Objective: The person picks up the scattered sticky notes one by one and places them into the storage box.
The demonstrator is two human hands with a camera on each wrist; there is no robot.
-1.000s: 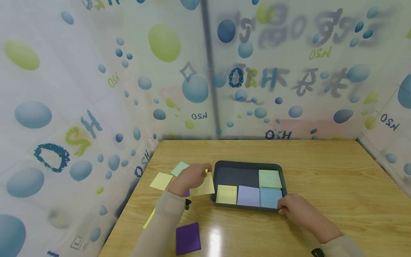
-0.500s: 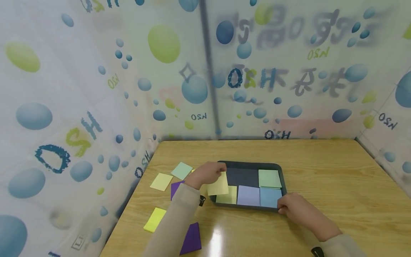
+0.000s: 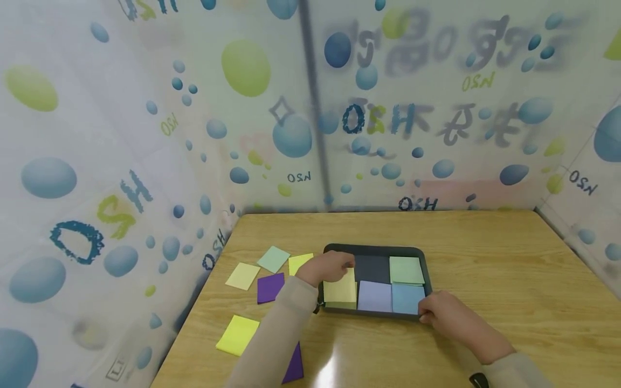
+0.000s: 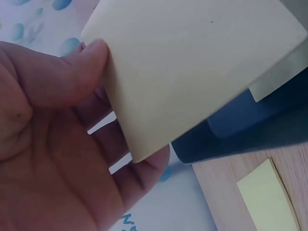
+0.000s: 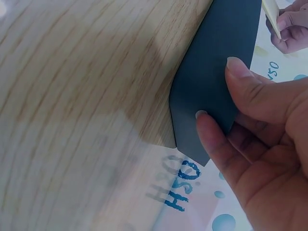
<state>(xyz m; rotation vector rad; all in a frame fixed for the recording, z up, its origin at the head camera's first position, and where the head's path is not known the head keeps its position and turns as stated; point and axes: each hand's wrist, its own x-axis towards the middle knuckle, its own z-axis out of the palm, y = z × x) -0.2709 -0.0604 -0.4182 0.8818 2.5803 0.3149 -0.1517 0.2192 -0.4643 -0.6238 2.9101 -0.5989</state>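
My left hand pinches a pale yellow sticky note between thumb and fingers. It hangs over the left part of a dark tray, overlapping another pale yellow note in the front left spot. Along the tray's front row lie a lavender note and a blue note. Behind the blue one sits a light green stack. My right hand grips the tray's near right corner; in the right wrist view its thumb and fingers hold the tray wall.
Loose notes lie left of the tray on the wooden table: pale yellow, mint green, purple, and bright yellow. Nearer are a bright yellow note and a purple note, partly behind my left sleeve.
My left hand has carried the pale yellow note rightward, from beside the tray to over its left part, uncovering loose notes behind the arm. My right hand stays at the tray corner.
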